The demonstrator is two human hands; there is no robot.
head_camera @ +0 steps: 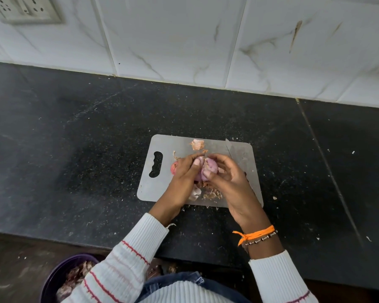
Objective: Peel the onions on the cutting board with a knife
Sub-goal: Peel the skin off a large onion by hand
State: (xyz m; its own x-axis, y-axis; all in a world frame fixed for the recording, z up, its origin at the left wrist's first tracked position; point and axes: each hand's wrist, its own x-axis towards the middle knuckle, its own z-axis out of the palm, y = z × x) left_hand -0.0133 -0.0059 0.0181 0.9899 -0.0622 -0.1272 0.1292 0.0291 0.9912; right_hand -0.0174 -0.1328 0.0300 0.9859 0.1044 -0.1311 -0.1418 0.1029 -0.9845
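A pale purple onion (208, 168) is held just above the grey cutting board (149, 186) between both hands. My left hand (185, 171) grips it from the left, thumb on top. My right hand (229, 173) grips it from the right and also holds the knife (230, 148), whose blade points away over the board's far right. A second, reddish onion (174, 167) peeks out on the board behind my left hand. Loose dry skins lie at the board's far edge (197, 144) and in a pile (208, 192) under my hands.
The board rests on a black speckled counter (74, 149) scattered with small peel bits. A white tiled wall (206, 40) with a socket plate (24, 9) stands behind. Below the counter edge, a purple bucket (59, 274) holds onion skins.
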